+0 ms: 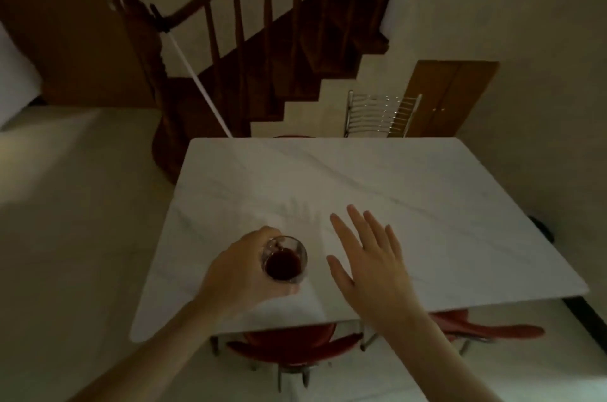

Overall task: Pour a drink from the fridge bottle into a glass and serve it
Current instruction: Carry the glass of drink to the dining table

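Gripping the glass (285, 259) from its outer side, the left hand (241, 265) curls its fingers round the wall, a hold that keeps the rim level and the dark red drink inside from slopping. The glass sits low and left of centre in the frame, over the near part of the white marble-patterned table (377, 178); whether its base already touches the top I cannot tell. It looks about half full, so the pouring seems done and this is likely the serving step. Just right of the glass, the right hand (371, 265) is spread flat, fingers straight and slightly apart, holding nothing, hovering over or resting on the table, perhaps to steady the person while setting down.

Red chairs (289, 347) are tucked under the near edge at the bottom of the frame. Past the far edge stands a chrome-backed chair (381, 114). A dark wooden staircase (295, 50) climbs across the upper centre, with a wooden cabinet (453, 96) at upper right. No bottle is in view.
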